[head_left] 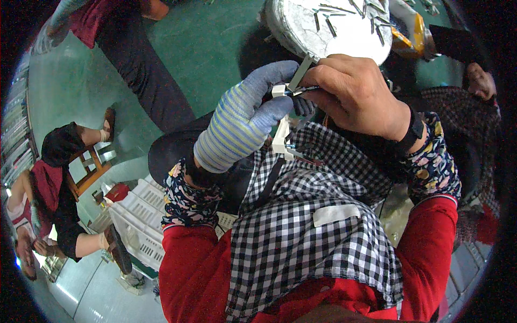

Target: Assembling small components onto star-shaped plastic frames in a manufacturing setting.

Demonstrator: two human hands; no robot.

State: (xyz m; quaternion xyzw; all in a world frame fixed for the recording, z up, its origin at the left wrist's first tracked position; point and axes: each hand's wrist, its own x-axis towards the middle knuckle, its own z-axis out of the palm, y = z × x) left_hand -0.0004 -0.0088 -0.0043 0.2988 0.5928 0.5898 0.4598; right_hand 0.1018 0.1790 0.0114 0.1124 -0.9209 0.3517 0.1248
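Above a black-and-white checked apron [312, 237], the left hand [242, 121], in a ribbed striped knit glove, has its fingers closed around a white moulded plastic piece [281, 137]. The bare right hand [353, 91] pinches a thin flat metal strip [299, 72] just above the gloved fingertips, seemingly only partly seated. Beyond the fingers, more loose strips [350, 19] lie on a round white tray [301, 27], so much looks left

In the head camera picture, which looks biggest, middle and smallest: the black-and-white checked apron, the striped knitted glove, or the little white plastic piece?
1. Black-and-white checked apron, by far the largest.
2. Striped grey-blue knitted glove on the left hand.
3. Small white plastic piece hanging between the hands, the smallest.

The glove and the piece sit closer to the camera, yet the order is still plain.
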